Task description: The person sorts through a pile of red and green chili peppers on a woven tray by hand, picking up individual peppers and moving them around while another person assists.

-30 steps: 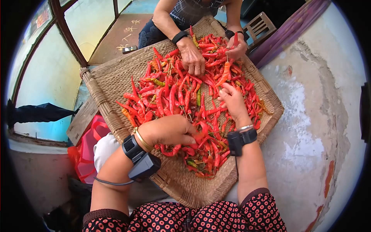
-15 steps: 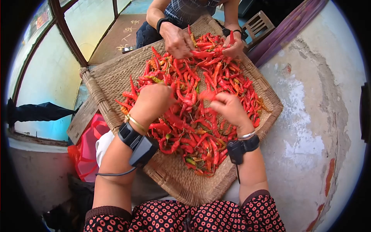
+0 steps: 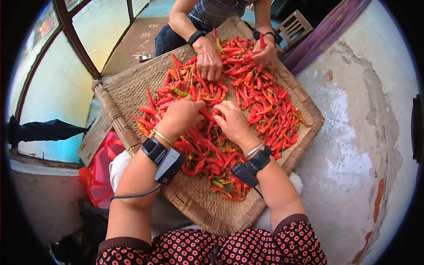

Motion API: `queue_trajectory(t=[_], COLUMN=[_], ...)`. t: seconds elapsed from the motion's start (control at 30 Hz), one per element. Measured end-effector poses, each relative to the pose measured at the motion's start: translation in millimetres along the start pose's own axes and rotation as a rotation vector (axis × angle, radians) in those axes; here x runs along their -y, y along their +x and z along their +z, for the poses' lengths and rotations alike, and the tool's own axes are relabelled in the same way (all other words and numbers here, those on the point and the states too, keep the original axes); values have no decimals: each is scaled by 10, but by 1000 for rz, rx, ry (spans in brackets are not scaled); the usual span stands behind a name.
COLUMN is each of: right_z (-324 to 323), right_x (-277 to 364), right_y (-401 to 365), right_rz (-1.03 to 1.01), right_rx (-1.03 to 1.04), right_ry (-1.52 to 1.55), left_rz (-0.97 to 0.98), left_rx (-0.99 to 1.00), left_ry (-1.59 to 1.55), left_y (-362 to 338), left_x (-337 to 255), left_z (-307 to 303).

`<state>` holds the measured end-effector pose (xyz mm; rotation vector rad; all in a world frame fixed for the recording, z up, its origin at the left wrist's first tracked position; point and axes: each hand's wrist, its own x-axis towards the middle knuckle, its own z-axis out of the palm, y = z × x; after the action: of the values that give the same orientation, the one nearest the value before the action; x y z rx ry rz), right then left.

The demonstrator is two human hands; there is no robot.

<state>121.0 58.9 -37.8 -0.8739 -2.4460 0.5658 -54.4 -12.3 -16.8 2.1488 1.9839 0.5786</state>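
Red chili peppers (image 3: 269, 110), with some orange and green ones among them, lie heaped on a woven basket tray (image 3: 201, 212). Over the middle of the heap, my left hand (image 3: 180, 115) is closed, and a red chili pepper (image 3: 206, 113) shows at its fingertips. Close beside it on the right, my right hand (image 3: 233, 123) has its thumb and fingers bent together in a pinch. Whatever lies between those fingertips is too hidden to make out. My two hands are a short gap apart.
Across the tray, another person's hand (image 3: 209, 61) rests on the peppers, and their other hand (image 3: 265, 51) holds one. A cracked wall (image 3: 344, 132) stands at the right. A black umbrella (image 3: 48, 130) and a pink-red bag (image 3: 99, 172) are at the left.
My right hand has moved left, toward my left hand, and the red pepper seen in it earlier no longer shows there. The other person's hand has lowered onto the peppers.
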Motion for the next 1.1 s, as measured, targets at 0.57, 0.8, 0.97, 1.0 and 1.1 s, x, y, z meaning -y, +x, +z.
queue_trajectory(t=[0.57,0.8,0.97,1.0,1.1], right_z=[-258,-108,-23,-17,-11], right_x=[-512,-47,77,64,-8], right_y=[165,83,-1,-10,-43], right_rz=[8,357,302,321,460], right_rx=[-443,259,237,265,282], right_ry=[-271,309,9,59,368], left_rz=[41,-185,-118,-116,-24], left_rx=[148,445,440,438,338], left_ry=[-421,-650,-571,-572,-494], left_y=[77,104,87,79,36], left_x=[21,-63,-28,-33,-23], left_z=[94,-37,59,56,90])
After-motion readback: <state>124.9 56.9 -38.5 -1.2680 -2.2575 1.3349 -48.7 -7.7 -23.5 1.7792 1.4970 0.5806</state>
